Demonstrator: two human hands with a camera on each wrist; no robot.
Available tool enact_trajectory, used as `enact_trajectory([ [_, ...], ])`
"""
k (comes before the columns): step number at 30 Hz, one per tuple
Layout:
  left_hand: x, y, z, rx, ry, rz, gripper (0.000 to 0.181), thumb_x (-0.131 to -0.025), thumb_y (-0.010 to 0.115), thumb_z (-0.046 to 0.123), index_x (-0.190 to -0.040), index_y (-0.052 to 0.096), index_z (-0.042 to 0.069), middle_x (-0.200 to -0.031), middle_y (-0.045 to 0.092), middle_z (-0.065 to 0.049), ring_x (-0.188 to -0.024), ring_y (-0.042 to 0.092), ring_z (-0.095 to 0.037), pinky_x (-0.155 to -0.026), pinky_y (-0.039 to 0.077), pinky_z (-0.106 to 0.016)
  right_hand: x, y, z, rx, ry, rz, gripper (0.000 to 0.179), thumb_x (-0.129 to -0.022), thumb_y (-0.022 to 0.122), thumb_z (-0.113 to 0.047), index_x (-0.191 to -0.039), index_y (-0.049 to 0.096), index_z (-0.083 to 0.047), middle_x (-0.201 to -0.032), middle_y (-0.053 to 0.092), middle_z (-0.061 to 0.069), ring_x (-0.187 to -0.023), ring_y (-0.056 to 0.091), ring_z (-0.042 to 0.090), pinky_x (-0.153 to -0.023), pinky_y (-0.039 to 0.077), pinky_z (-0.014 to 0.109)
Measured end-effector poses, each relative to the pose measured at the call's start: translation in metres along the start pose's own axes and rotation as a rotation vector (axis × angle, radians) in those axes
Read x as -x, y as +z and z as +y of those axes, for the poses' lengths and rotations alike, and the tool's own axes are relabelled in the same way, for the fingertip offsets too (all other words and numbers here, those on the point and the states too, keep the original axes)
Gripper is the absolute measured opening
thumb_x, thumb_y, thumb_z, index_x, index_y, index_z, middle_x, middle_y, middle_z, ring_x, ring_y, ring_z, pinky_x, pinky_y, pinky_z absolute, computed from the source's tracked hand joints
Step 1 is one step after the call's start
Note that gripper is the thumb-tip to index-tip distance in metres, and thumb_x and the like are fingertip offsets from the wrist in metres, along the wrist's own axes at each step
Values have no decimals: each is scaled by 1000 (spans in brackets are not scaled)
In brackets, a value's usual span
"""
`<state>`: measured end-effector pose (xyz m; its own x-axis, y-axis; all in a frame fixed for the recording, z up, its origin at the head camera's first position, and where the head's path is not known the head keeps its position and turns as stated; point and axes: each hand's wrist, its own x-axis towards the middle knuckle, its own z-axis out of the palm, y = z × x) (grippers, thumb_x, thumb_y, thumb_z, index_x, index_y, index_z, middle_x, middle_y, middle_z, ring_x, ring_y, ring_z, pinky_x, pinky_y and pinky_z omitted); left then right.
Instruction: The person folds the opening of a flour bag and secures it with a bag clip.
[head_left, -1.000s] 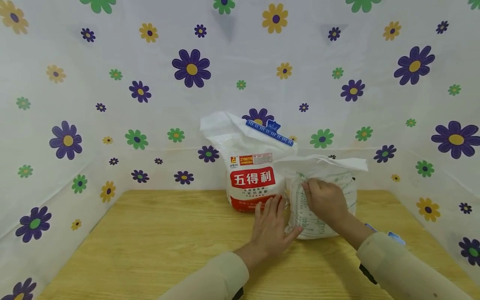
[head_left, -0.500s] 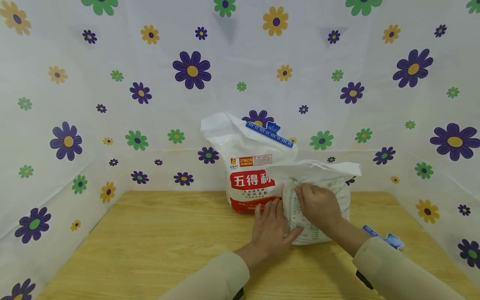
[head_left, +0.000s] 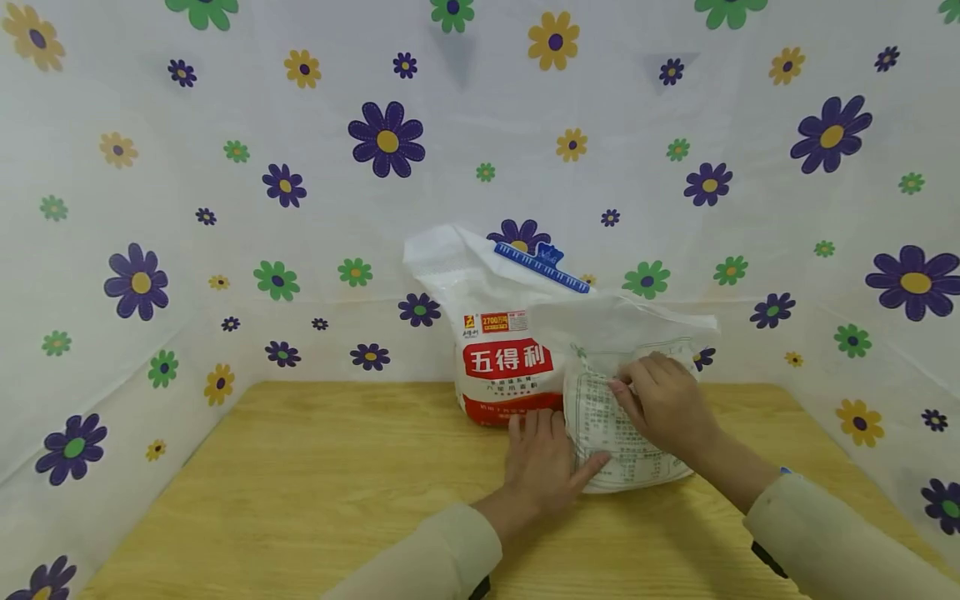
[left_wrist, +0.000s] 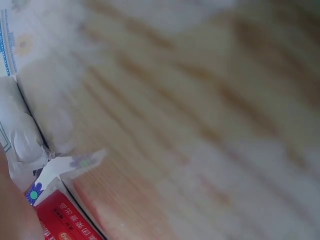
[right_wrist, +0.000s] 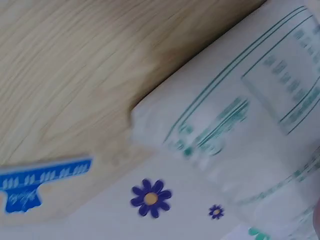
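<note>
A white flour bag with a red label [head_left: 506, 358] stands at the back, its folded top held by a blue clip [head_left: 542, 268]. A second white bag with green print [head_left: 600, 429] leans in front of its right side. My left hand [head_left: 543, 467] lies with fingers straight at the foot of the red-labelled bag, thumb beside the printed bag. Against the printed bag's face is my right hand [head_left: 667, 408], fingers bent and thumb near the forefinger; whether it pinches the plastic I cannot tell. The right wrist view shows the bag's printed side [right_wrist: 220, 115] and a sliver of finger.
Another blue clip [right_wrist: 45, 175] lies on the wooden table [head_left: 337, 483], mostly hidden behind the right sleeve [head_left: 832, 533] in the head view. A flower-patterned sheet [head_left: 315, 217] rises around the table's back and sides. The left wrist view is largely blurred.
The printed bag shifts left and toward me, then its top rises and its face flattens. My right hand moves left with it, then back right across its face. My left hand stays put.
</note>
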<state>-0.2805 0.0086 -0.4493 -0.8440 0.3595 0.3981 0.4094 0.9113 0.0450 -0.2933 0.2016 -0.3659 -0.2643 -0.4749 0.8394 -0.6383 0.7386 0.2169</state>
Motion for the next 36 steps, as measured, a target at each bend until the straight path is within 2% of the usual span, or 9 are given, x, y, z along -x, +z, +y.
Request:
enact_trajectory([
  [3, 0, 0, 0, -27, -3, 16, 84, -92, 15, 80, -119, 49, 8, -102, 50, -4, -101, 45, -22, -95, 27, -44, 6, -4, 12, 44, 0, 13, 50, -108, 39, -40, -84, 57, 0, -74, 57, 12, -69, 57, 30, -63, 49, 44],
  [7, -1, 0, 0, -25, -5, 23, 83, -92, 16, 81, -115, 50, 8, -100, 49, -3, -99, 45, -22, -96, 28, -44, 16, -5, 22, 66, 75, 53, 51, -106, 42, -42, -89, 58, 4, -81, 59, 18, -73, 55, 35, -65, 44, 46],
  [11, -1, 1, 1, -14, -9, 19, 84, -91, 15, 81, -116, 49, 9, -101, 48, -3, -101, 44, -22, -98, 28, -45, 31, -7, 29, 32, 275, 26, 58, -102, 46, -47, -98, 54, 10, -90, 53, 24, -80, 48, 38, -69, 39, 48],
  [14, -1, 1, 2, -26, -17, 10, 85, -91, 13, 82, -116, 49, 9, -100, 48, -3, -100, 44, -22, -98, 28, -45, 45, -11, 33, 11, 458, -70, 69, -95, 57, -48, -108, 50, 18, -102, 51, 30, -96, 46, 43, -80, 41, 54],
  [17, -1, 1, 1, -44, -22, 6, 86, -90, 11, 82, -114, 49, 9, -99, 47, -3, -99, 43, -21, -97, 28, -44, 61, -14, 38, 4, 557, -153, 78, -87, 67, -44, -119, 44, 23, -118, 49, 35, -113, 42, 47, -92, 40, 60],
  [22, -2, -1, 0, -54, -14, 33, 84, -91, 13, 81, -112, 49, 8, -98, 47, -3, -98, 43, -22, -96, 28, -44, 83, -11, 42, 2, 535, -237, 81, -91, 63, -48, -132, 40, 19, -117, 53, 33, -110, 47, 46, -93, 38, 61],
  [27, -3, -3, -1, -47, -4, 52, 81, -93, 16, 80, -111, 50, 8, -98, 48, -3, -98, 44, -22, -96, 29, -44, 93, -7, 39, -53, 523, -327, 79, -95, 57, -48, -137, 38, 16, -111, 57, 31, -102, 53, 46, -90, 39, 62],
  [34, -1, -2, -1, -44, -16, -1, 86, -91, 9, 81, -113, 51, 9, -103, 50, -4, -105, 46, -24, -103, 29, -47, 98, 1, 35, -181, 589, -337, 82, -93, 57, -36, -147, 21, 13, -124, 50, 34, -108, 50, 47, -90, 37, 64],
  [36, 0, -1, 1, -35, -10, -10, 86, -90, 8, 82, -111, 51, 10, -103, 50, -4, -105, 45, -24, -103, 28, -48, 101, 2, 36, -212, 597, -330, 71, -92, 57, -34, -142, 30, 10, -115, 54, 30, -101, 51, 43, -85, 38, 61],
])
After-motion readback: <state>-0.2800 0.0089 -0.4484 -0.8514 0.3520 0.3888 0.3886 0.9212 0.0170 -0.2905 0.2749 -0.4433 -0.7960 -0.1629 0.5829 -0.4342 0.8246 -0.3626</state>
